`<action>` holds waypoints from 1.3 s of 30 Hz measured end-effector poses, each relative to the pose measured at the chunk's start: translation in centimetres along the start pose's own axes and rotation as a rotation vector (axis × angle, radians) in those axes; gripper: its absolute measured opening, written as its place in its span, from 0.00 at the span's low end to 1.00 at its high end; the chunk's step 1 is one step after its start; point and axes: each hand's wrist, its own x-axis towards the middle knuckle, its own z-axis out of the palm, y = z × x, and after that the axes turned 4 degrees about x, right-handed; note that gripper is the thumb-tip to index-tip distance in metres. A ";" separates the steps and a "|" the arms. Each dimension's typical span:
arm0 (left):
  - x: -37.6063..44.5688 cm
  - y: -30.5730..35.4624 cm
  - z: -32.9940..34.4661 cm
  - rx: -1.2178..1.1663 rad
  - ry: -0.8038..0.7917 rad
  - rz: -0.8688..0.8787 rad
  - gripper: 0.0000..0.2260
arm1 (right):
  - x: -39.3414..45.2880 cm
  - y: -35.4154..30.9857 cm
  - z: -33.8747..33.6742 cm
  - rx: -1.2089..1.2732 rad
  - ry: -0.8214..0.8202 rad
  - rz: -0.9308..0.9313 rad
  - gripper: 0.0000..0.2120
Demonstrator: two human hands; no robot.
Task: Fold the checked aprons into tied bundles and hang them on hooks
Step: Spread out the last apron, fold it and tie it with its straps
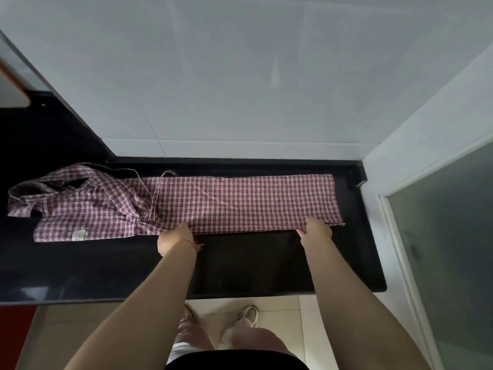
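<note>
Gripping apron point(240, 198) edge, both hands.

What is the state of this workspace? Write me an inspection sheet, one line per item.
Surface: black countertop, glossy, bare in front of the cloth.
Job's things: one checked apron, folded into a long band along the back of the counter; its left end is bunched, with a tie strap looped over it and a white label showing. No tied bundle and no hooks seen.
Clutter: nothing seen.
Grips: left hand pinches the apron's near edge at mid-length; right hand pinches the same edge near the right end.
Cables: nothing seen.
Surroundings: pale tiled wall behind, frosted glass door at right, tiled floor below.
</note>
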 end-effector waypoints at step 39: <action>2.6 0.5 1.2 0.794 -0.065 1.460 0.15 | 1.7 5.3 4.4 -1.491 0.106 -0.976 0.27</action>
